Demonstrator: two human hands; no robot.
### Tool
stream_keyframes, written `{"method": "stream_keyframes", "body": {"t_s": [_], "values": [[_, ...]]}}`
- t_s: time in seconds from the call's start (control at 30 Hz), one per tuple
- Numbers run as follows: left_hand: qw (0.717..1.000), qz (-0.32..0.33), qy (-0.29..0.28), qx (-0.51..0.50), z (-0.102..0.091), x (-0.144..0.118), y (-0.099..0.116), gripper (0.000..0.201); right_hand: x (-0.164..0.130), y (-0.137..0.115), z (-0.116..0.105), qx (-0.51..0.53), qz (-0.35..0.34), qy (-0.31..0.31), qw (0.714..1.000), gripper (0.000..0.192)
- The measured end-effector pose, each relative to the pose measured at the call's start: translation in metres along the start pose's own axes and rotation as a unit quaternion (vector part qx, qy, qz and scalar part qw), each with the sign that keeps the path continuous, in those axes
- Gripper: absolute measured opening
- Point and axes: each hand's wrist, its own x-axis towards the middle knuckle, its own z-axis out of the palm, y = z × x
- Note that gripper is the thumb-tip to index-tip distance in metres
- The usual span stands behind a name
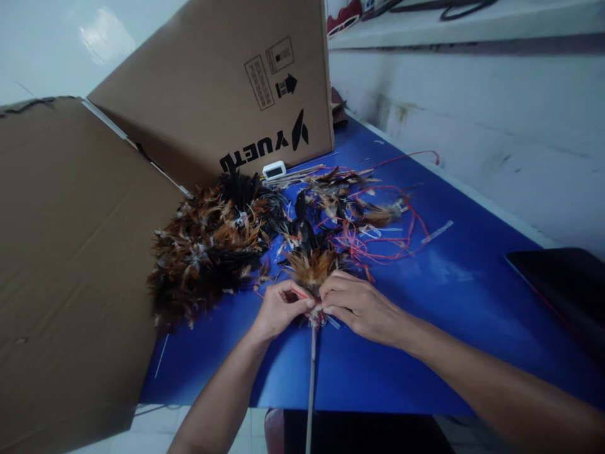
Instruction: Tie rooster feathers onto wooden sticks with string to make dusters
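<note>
My left hand (pixel 280 309) and my right hand (pixel 358 304) meet at the top of a thin pale stick (pixel 311 378) that runs down toward me. Both pinch a tuft of brown and black feathers (pixel 309 268) bound to the stick's end. A red string (pixel 299 293) passes between my left fingers at the binding. A clear plastic strip (pixel 332 321) pokes out under my right fingers. All of it rests on a blue table top (pixel 449 296).
A heap of brown and black feathers (pixel 208 252) lies to the left. Loose red strings (pixel 378 233) and feather strips (pixel 350 202) lie behind my hands. Cardboard boxes (pixel 70 265) (pixel 227 82) stand left and behind. A small white device (pixel 274 169) and a dark tablet (pixel 562 284) sit nearby.
</note>
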Motion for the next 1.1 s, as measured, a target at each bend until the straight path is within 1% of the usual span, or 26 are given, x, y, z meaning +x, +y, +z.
{"method": "stream_keyframes", "body": {"t_s": [0.1,0.17,0.27,0.33,0.43,0.5,0.7,0.83,0.9,0.97,1.1], "values": [[1.000,0.009,0.000,0.014,-0.001,0.000,0.000,0.022,0.001,0.000,0.000,0.002,-0.009,-0.011,1.000,0.019],[0.999,0.027,-0.005,0.036,-0.002,0.000,0.000,0.021,0.001,0.001,0.001,0.006,-0.009,-0.016,1.000,0.019],[0.992,0.067,-0.003,0.102,-0.002,-0.002,0.001,0.016,0.003,0.003,0.003,0.030,0.007,-0.009,0.999,0.016],[0.983,0.093,0.009,0.159,-0.002,-0.003,0.003,0.012,0.004,0.004,0.004,0.046,0.035,0.010,0.998,0.015],[0.961,0.133,0.026,0.239,0.001,-0.007,0.006,0.006,0.007,0.004,0.006,0.057,0.079,0.041,0.994,0.019],[0.945,0.166,0.034,0.279,0.003,-0.008,0.008,0.005,0.009,0.004,0.008,0.056,0.094,0.050,0.993,0.019],[0.894,0.273,0.056,0.350,0.006,-0.008,0.005,0.005,0.013,0.005,0.012,0.045,0.107,0.064,0.991,0.019],[0.851,0.344,0.077,0.389,0.004,-0.004,-0.002,0.006,0.017,0.005,0.010,0.027,0.114,0.050,0.992,0.021],[0.834,0.366,0.084,0.404,0.002,-0.003,-0.006,0.008,0.020,0.006,0.009,0.015,0.114,0.037,0.993,0.022],[0.823,0.381,0.085,0.413,0.001,-0.002,-0.009,0.009,0.022,0.008,0.009,0.004,0.111,0.027,0.993,0.023],[0.812,0.395,0.091,0.419,0.001,-0.003,-0.012,0.010,0.022,0.014,0.011,-0.004,0.104,0.021,0.994,0.021]]}}
